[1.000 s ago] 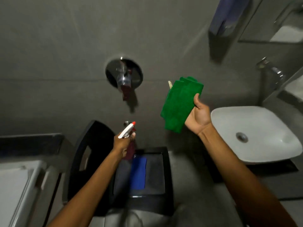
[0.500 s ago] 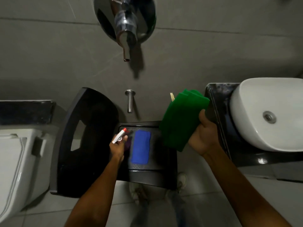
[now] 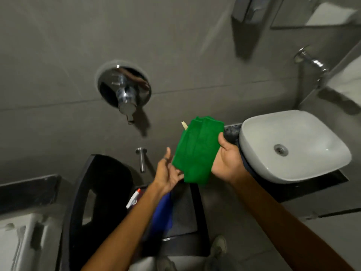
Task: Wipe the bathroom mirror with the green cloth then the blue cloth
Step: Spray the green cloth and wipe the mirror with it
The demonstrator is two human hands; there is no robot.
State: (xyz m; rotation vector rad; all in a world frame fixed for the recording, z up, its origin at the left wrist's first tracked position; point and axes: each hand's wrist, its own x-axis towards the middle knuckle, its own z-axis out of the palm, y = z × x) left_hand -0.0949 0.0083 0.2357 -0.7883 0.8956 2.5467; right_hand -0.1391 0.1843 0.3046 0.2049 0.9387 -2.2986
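Observation:
My right hand [image 3: 227, 162] grips a folded green cloth [image 3: 197, 151], held up in front of the grey wall. My left hand [image 3: 168, 172] is just left of the cloth with fingers spread, its fingertips touching the cloth's lower left edge. Below my left forearm, a blue cloth [image 3: 163, 212] lies on the seat of a black chair [image 3: 105, 192]. A spray bottle [image 3: 133, 198] with a white head and red tip lies on the seat beside it. The mirror's [image 3: 316, 12] lower corner shows at the top right.
A white basin [image 3: 312, 137] sits on a dark counter at the right, with a chrome tap [image 3: 310, 61] above it. A chrome wall valve [image 3: 125, 92] and a spout [image 3: 141, 159] are on the wall. A white toilet [image 3: 15, 237] is at the lower left.
My left hand has let go of the spray bottle, which now lies on the chair seat, and has risen to the green cloth. The view has tilted upward.

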